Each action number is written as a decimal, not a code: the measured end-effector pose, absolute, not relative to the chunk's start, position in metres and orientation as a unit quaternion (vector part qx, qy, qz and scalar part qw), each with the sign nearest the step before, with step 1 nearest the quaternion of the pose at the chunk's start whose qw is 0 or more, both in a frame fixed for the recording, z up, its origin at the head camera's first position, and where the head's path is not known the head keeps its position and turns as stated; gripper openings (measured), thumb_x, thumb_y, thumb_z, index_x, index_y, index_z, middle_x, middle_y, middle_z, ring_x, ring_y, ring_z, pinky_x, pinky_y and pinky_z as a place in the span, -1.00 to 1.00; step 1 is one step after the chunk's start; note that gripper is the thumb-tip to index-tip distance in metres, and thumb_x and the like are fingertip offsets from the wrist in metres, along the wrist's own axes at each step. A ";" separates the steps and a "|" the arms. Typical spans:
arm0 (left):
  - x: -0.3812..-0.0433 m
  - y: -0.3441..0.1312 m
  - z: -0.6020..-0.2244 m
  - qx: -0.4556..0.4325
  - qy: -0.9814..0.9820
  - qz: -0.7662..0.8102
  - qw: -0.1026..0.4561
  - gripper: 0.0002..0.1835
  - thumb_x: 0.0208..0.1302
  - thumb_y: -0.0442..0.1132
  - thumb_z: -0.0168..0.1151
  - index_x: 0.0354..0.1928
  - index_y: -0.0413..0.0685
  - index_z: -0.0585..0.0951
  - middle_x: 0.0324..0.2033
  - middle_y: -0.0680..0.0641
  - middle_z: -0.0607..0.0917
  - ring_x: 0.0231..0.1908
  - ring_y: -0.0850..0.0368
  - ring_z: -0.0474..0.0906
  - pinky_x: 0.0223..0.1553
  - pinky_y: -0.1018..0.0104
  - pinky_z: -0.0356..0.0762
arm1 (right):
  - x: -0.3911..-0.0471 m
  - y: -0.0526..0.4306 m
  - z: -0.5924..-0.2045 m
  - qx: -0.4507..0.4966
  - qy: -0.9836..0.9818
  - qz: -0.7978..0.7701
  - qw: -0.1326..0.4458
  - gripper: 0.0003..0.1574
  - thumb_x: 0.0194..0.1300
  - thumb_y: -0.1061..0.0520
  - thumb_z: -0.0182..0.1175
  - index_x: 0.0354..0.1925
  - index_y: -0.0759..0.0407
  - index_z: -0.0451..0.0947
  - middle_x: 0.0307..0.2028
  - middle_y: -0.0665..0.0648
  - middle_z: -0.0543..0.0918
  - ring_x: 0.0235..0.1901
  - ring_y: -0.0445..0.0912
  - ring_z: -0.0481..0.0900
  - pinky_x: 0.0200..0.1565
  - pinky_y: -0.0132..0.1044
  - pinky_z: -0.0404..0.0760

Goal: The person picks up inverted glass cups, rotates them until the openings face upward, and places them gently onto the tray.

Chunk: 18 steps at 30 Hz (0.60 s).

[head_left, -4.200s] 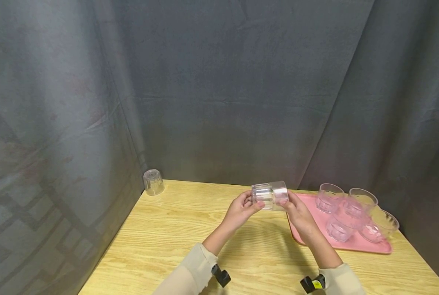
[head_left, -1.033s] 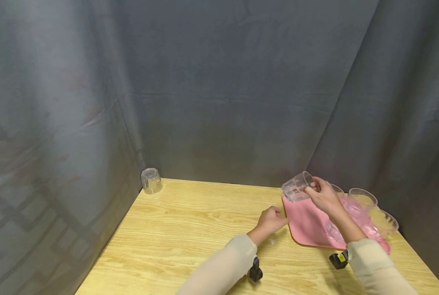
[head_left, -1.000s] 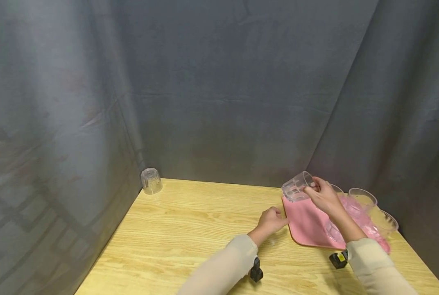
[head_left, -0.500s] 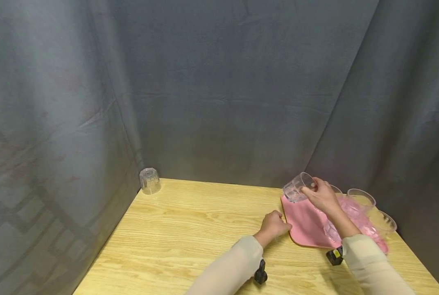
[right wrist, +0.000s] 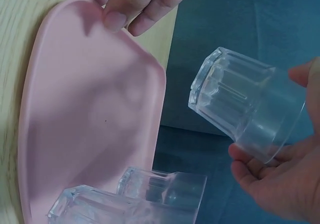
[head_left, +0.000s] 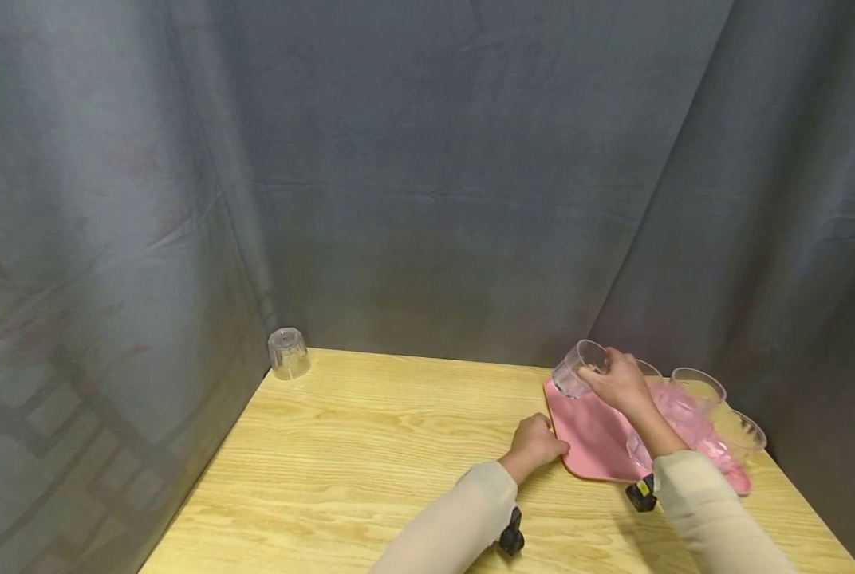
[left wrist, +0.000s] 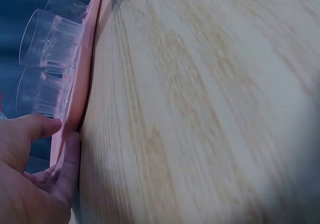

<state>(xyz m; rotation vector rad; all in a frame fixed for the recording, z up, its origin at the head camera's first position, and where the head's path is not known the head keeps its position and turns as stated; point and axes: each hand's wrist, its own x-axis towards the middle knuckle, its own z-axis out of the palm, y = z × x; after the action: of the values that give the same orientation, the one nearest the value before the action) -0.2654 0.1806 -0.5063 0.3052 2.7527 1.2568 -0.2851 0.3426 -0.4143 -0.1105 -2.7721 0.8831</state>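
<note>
My right hand (head_left: 623,387) grips a clear faceted tumbler (head_left: 569,379) near its rim. The tumbler hangs tilted over the far left corner of a pink tray (head_left: 592,438), base pointing down and to the left. In the right wrist view, thumb and fingers wrap the mouth end of that tumbler (right wrist: 245,99). My left hand (head_left: 535,442) pinches the tray's left edge. Its thumb lies over the rim and its fingers sit against the outside, as the left wrist view shows. Several upright tumblers (left wrist: 62,39) stand on the tray's right part, partly behind my right forearm.
Another clear tumbler (head_left: 289,353) stands upside down at the table's far left corner. The wooden table (head_left: 370,430) is bounded by a grey curtain (head_left: 427,199) at the back and both sides.
Earlier both hands held the tumbler sideways over the table; now the right alone holds it over the tray, slightly lower than half a second ago. The left hand has moved to the tray's edge.
</note>
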 end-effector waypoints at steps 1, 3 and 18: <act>-0.266 0.181 -0.506 0.098 0.905 0.412 0.051 -0.66 -0.11 -0.18 0.52 -0.28 -0.12 0.64 -0.44 0.00 0.65 -0.40 0.15 0.53 -0.29 0.38 0.54 | -0.286 0.343 -0.416 -0.039 -0.948 0.297 0.113 0.02 0.26 -0.06 0.19 0.35 0.68 0.13 0.11 0.64 0.38 0.09 0.44 0.42 0.12 0.31 0.44; -0.266 0.182 -0.507 0.097 0.906 0.408 0.051 -0.66 -0.11 -0.18 0.53 -0.26 -0.12 0.64 -0.43 0.00 0.66 -0.38 0.15 0.55 -0.28 0.38 0.55 | -0.288 0.343 -0.417 -0.043 -0.950 0.291 0.109 0.04 0.26 -0.07 0.19 0.36 0.68 0.13 0.13 0.65 0.36 0.09 0.45 0.41 0.13 0.32 0.43; -0.270 0.189 -0.516 0.102 0.914 0.390 0.046 -0.66 -0.09 -0.17 0.59 -0.28 -0.08 0.65 -0.44 0.05 0.64 -0.39 0.19 0.53 -0.26 0.41 0.54 | -0.293 0.342 -0.429 -0.065 -0.960 0.264 0.074 0.10 0.26 -0.11 0.19 0.39 0.67 0.06 0.23 0.70 0.23 0.14 0.55 0.36 0.18 0.35 0.39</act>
<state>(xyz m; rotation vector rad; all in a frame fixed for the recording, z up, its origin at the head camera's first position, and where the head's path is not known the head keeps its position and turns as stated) -0.2700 0.1887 -0.5157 0.3126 2.7903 1.1919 -0.2925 0.3420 -0.4285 -0.1955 -2.8803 0.7918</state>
